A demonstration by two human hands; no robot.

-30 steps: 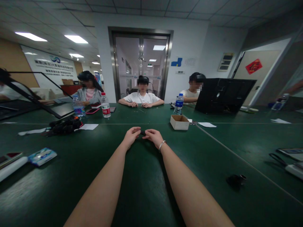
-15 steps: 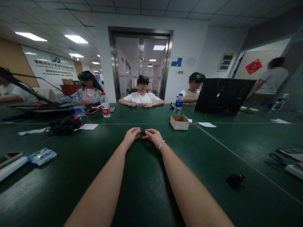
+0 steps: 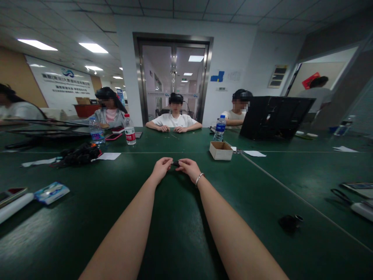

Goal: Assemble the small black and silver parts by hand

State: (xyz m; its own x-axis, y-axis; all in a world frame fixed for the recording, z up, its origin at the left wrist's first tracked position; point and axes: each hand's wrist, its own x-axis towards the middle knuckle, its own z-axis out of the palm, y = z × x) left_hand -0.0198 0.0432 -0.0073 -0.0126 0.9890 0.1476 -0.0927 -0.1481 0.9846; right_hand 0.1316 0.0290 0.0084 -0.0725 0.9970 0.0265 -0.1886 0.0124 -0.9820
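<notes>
Both my arms reach forward over the dark green table (image 3: 175,217). Between my fingertips is a small dark object (image 3: 175,163), too small to name. My left hand (image 3: 162,169) is closed in a pinch at its left end. The fingers of my right hand (image 3: 189,169) pinch its right end, and a silver bangle (image 3: 199,179) circles that wrist. Most of the object is hidden by my fingers. To the right of my right hand stands an open, pale cardboard box (image 3: 221,151).
A red-labelled bottle (image 3: 129,130) and a blue-capped bottle (image 3: 220,128) stand farther back. Black gear (image 3: 80,154) lies left, near a tissue pack (image 3: 52,193). A small black item (image 3: 290,223) sits at right, below a black monitor (image 3: 274,118). Several people sit around the table.
My hands and the small dark object stay almost in place. At the far right, a standing person has moved left and lower in the doorway. The person at the far left has shifted.
</notes>
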